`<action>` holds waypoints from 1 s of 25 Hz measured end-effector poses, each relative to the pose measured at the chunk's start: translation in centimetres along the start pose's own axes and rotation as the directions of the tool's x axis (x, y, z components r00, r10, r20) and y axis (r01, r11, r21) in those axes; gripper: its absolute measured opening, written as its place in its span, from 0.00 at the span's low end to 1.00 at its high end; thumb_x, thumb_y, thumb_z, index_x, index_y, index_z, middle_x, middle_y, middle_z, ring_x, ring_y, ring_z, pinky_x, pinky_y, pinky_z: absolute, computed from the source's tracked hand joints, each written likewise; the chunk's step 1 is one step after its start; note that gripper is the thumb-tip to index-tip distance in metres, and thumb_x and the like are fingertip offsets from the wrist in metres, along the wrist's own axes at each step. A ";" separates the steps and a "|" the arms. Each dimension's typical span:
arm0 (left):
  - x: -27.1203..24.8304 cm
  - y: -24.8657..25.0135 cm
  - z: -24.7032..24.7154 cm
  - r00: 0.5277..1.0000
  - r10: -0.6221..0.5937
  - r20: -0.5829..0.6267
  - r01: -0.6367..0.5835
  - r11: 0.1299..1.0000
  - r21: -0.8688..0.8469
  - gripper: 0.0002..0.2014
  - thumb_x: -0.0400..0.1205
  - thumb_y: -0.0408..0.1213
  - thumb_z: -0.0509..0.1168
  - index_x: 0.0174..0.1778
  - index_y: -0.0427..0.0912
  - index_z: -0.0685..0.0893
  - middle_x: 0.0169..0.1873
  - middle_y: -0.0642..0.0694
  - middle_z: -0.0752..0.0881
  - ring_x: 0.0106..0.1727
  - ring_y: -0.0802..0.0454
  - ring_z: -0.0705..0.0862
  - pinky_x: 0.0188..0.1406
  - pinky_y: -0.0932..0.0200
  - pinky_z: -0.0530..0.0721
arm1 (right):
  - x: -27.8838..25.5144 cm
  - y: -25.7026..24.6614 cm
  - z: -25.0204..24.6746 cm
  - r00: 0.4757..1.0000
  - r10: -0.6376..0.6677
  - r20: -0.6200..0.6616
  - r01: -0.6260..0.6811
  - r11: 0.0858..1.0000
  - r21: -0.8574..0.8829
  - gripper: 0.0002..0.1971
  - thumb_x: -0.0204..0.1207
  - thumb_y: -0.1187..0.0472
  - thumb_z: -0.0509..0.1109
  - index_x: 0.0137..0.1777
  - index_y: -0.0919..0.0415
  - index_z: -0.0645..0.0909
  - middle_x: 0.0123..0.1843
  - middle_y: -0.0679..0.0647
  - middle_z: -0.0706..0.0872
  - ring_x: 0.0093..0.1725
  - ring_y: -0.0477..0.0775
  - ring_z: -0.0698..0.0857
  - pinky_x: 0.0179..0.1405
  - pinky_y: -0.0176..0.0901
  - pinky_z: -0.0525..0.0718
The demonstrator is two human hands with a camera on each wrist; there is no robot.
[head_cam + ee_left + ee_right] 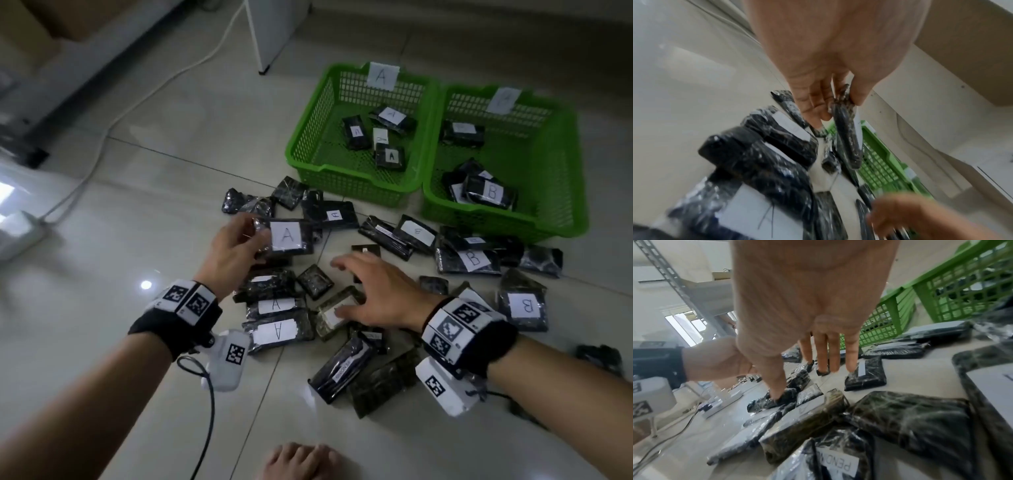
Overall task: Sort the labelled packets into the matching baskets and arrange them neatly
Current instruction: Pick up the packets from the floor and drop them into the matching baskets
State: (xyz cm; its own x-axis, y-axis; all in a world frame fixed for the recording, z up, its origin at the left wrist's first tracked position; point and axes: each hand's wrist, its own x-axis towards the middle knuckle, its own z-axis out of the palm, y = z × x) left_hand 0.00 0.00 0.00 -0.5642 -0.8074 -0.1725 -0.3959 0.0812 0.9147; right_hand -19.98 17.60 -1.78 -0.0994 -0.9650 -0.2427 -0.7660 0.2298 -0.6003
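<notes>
Many black plastic-wrapped packets (376, 308) with white A or B labels lie in a loose pile on the tiled floor. My left hand (239, 240) pinches the end of one packet labelled A (287, 238) and holds it above the pile; the left wrist view shows this packet (846, 138) edge-on between thumb and fingers. My right hand (356, 291) is spread flat over the pile's middle, fingers straight, with its thumb (777, 394) touching a dark packet. Behind the pile stand two green baskets: basket A (308, 137) with several A packets, and basket B (568, 178) with B packets.
A white cable (137, 102) runs across the floor to a white box (20, 233) at the left. A white furniture leg (263, 41) stands behind basket A. My bare foot (301, 459) is at the bottom edge. One stray packet (599, 356) lies at the far right.
</notes>
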 end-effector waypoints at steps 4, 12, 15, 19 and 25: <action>0.5 -1.0 -2.3 0.986 -0.090 -0.142 0.074 0.991 -0.112 0.06 0.85 0.32 0.65 0.56 0.34 0.82 0.39 0.47 0.85 0.37 0.56 0.85 0.47 0.42 0.90 | 0.5 0.3 1.4 0.975 -0.016 0.220 0.066 0.973 -0.219 0.40 0.66 0.44 0.84 0.78 0.51 0.76 0.68 0.45 0.81 0.68 0.48 0.74 0.70 0.49 0.76; 0.6 -0.4 -0.7 0.989 -0.074 -0.128 0.046 0.977 -0.209 0.12 0.86 0.32 0.65 0.64 0.35 0.79 0.49 0.40 0.89 0.45 0.49 0.89 0.49 0.43 0.91 | -0.6 1.0 -0.2 0.998 -0.016 -0.054 0.018 0.999 0.043 0.27 0.57 0.51 0.84 0.54 0.46 0.77 0.51 0.40 0.78 0.45 0.44 0.81 0.42 0.45 0.84; 1.9 1.3 0.0 0.993 0.002 -0.114 -0.034 0.959 -0.281 0.17 0.86 0.29 0.63 0.70 0.39 0.71 0.48 0.41 0.88 0.44 0.48 0.90 0.42 0.47 0.92 | -0.1 1.0 -3.0 0.973 0.145 -0.181 -0.067 0.923 0.379 0.29 0.54 0.61 0.92 0.54 0.51 0.84 0.49 0.44 0.87 0.44 0.41 0.85 0.39 0.32 0.82; 4.2 3.9 0.7 0.982 0.151 -0.116 -0.171 0.968 -0.182 0.07 0.86 0.29 0.62 0.58 0.42 0.78 0.40 0.46 0.85 0.38 0.47 0.86 0.37 0.54 0.88 | 0.2 0.3 -7.9 0.917 0.344 -0.202 -0.108 0.702 0.704 0.30 0.55 0.64 0.92 0.57 0.45 0.89 0.56 0.47 0.89 0.37 0.47 0.88 0.33 0.38 0.85; 10.6 6.4 2.5 0.950 0.313 -0.004 -0.312 0.948 0.055 0.09 0.82 0.35 0.68 0.52 0.56 0.83 0.45 0.44 0.87 0.39 0.46 0.87 0.40 0.45 0.87 | 0.4 1.3 -14.7 0.841 0.508 -0.186 -0.195 0.605 0.772 0.34 0.60 0.65 0.89 0.66 0.50 0.82 0.59 0.56 0.90 0.53 0.60 0.92 0.52 0.48 0.92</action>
State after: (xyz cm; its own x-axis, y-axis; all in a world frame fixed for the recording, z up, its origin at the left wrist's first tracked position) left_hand -10.32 -6.63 3.15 -0.6569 -0.7437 0.1239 -0.2391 0.3614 0.9012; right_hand -30.31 15.64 8.52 -0.5910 -0.7181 -0.3675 0.0461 0.4247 -0.9041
